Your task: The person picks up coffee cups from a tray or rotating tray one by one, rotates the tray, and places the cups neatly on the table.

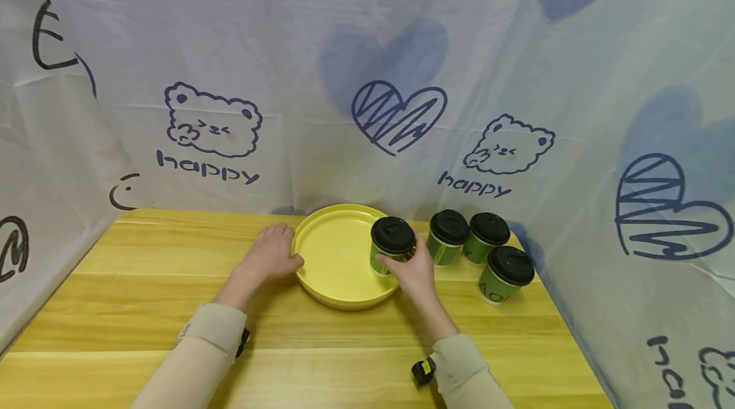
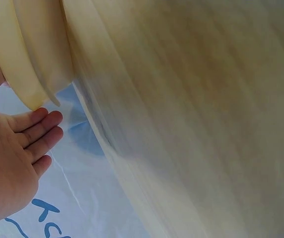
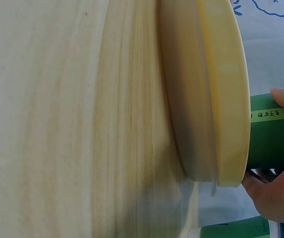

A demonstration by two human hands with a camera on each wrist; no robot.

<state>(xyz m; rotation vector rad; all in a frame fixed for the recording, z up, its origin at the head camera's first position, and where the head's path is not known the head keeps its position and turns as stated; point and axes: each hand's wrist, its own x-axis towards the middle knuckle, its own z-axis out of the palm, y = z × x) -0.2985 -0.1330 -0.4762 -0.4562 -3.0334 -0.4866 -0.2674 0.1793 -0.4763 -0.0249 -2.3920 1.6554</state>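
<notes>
A round yellow tray [image 1: 335, 256] with a raised rim stands on the wooden table. At its left rim is my left hand [image 1: 272, 251], the thumb and a fingertip against the edge and the fingers nearly straight, as the left wrist view shows. My right hand [image 1: 415, 272] grips a green paper coffee cup [image 3: 271, 136] with a black lid [image 1: 393, 234] from the right side, thumb in front. The cup is upright at the right part of the tray. In the right wrist view the rim hides its base, so I cannot tell whether it touches the tray floor.
Right of the tray stand three more lidded green cups: one nearest the tray [image 1: 445, 252], one at the back [image 1: 487, 240] and one closer to the front [image 1: 498, 291]. A white printed cloth [image 1: 310, 134] hangs behind the table [image 1: 321, 358] and along both sides.
</notes>
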